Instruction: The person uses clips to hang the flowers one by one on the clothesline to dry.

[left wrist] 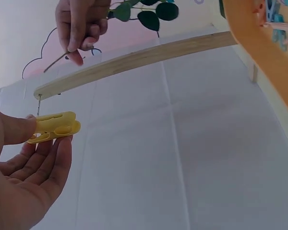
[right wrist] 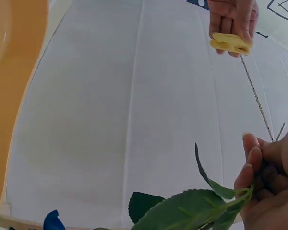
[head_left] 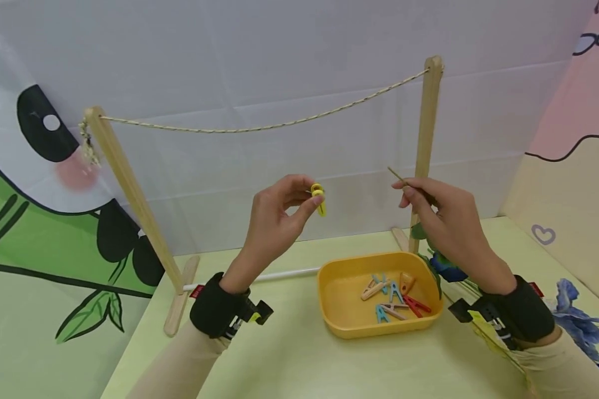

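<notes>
Between thumb and fingers, my left hand (head_left: 278,213) pinches a yellow clothespin (head_left: 318,198), held up below the sagging rope (head_left: 259,130). In the left wrist view the clothespin (left wrist: 56,127) lies level across the fingertips. My right hand (head_left: 441,221) grips the stem (head_left: 396,174) of an artificial flower, its cut end pointing up and left. Green leaves (right wrist: 192,211) hang from that stem below the hand in the right wrist view. A blue bloom (head_left: 446,267) shows beneath the right hand in the head view, partly hidden by it.
A yellow tub (head_left: 344,327) on the table contains several clothespins (head_left: 391,299). Two wooden posts (head_left: 135,188) carry the rope, with a white rod (head_left: 284,274) low between them. More blue flowers (head_left: 574,316) lie at the right, partly behind the right forearm.
</notes>
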`<state>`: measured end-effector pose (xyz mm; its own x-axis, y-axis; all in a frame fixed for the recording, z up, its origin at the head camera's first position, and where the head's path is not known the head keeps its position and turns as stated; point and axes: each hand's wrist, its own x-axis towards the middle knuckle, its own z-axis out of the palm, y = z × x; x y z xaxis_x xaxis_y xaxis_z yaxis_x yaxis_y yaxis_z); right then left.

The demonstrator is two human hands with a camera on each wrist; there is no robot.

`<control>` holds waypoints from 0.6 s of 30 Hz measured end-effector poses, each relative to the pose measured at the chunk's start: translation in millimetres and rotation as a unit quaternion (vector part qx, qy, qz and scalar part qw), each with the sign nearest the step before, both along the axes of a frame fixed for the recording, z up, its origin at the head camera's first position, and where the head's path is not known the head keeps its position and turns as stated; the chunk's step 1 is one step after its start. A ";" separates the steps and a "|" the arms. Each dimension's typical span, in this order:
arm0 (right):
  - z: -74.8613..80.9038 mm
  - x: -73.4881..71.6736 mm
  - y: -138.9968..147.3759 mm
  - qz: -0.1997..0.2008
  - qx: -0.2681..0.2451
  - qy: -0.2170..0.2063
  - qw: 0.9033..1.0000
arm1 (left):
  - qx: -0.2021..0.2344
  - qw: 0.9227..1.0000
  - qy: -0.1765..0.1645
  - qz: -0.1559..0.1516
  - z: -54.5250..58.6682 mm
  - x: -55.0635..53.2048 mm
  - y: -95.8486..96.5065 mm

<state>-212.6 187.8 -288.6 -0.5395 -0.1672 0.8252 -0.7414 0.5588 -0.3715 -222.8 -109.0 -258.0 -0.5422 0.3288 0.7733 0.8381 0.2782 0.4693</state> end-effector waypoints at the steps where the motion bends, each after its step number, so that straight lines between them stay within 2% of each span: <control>1: 1.0 -3.0 -1.9 -0.001 -0.014 -0.006 1.000 | 0.002 1.000 0.003 -0.003 6.3 -1.5 3.4; 6: 9.7 -20.3 -11.7 0.025 -0.086 -0.029 0.996 | 0.009 1.000 0.009 -0.023 40.1 -9.3 25.2; 11: 28.1 -28.6 -24.0 0.082 -0.162 -0.058 0.982 | 0.040 0.998 -0.003 -0.038 70.6 -21.3 49.1; 15: 42.2 -26.9 -31.4 0.113 -0.209 -0.075 0.968 | 0.072 0.996 -0.004 -0.046 88.9 -27.1 63.4; 18: 40.7 -40.1 -28.5 0.122 -0.223 -0.080 0.964 | 0.084 0.995 0.010 -0.049 100.3 -30.9 71.4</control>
